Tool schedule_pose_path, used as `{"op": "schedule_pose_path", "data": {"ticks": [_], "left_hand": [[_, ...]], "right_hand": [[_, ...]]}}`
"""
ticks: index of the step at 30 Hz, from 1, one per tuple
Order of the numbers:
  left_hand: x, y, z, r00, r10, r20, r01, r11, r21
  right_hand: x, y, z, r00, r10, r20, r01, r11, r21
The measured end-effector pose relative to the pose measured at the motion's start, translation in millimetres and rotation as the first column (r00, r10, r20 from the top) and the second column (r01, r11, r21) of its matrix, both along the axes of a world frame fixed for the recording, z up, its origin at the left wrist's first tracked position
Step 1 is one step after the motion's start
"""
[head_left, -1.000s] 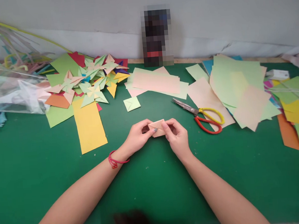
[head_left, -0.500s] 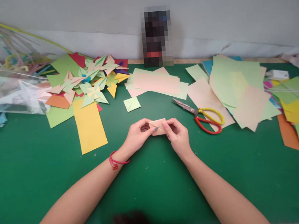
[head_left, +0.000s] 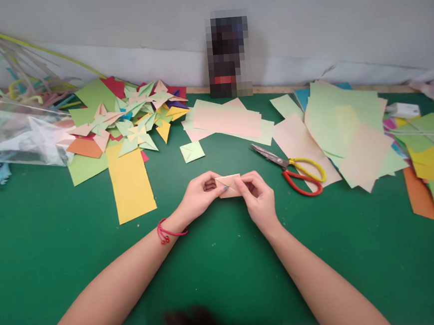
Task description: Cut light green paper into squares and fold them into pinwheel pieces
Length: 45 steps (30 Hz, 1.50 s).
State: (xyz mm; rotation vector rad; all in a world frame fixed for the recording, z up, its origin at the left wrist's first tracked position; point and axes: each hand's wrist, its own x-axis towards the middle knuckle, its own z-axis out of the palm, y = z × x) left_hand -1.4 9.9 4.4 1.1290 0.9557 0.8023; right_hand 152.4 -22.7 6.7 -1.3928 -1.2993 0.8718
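Note:
Between my hands is a small folded piece of pale pink paper point(head_left: 229, 180), with diagonal creases on its face. My left hand point(head_left: 200, 191) pinches its left side, the thumb lying on the front. On the right edge, my right hand point(head_left: 257, 194) grips it between thumb and fingers. The fingers behind the paper are partly hidden. Just beyond my left hand lies a light green folded paper square point(head_left: 192, 152). Scissors point(head_left: 287, 164) with one yellow and one red handle lie to the right of my right hand, blades pointing away to the left.
Folded paper stars point(head_left: 136, 134) are heaped at the back left, near a yellow sheet point(head_left: 132, 189) and a clear plastic bag point(head_left: 15, 133). Pink and green sheets point(head_left: 232, 118) lie at the back. More sheets point(head_left: 345, 122) pile up at right on the green table point(head_left: 226, 277).
Almost nothing differs. The folded pink paper appears tilted very slightly, with both hands keeping the same hold.

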Motion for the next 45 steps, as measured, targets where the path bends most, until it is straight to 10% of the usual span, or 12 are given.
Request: {"op": "schedule_pose_path", "data": {"ticks": [45], "left_hand": [[0,-2,1.0,0.993,-0.005,-0.120,0.020,0.993,0.118]], "right_hand": [[5,1,-11,0.992,-0.002,-0.128,-0.014,0.992,-0.124]]}}
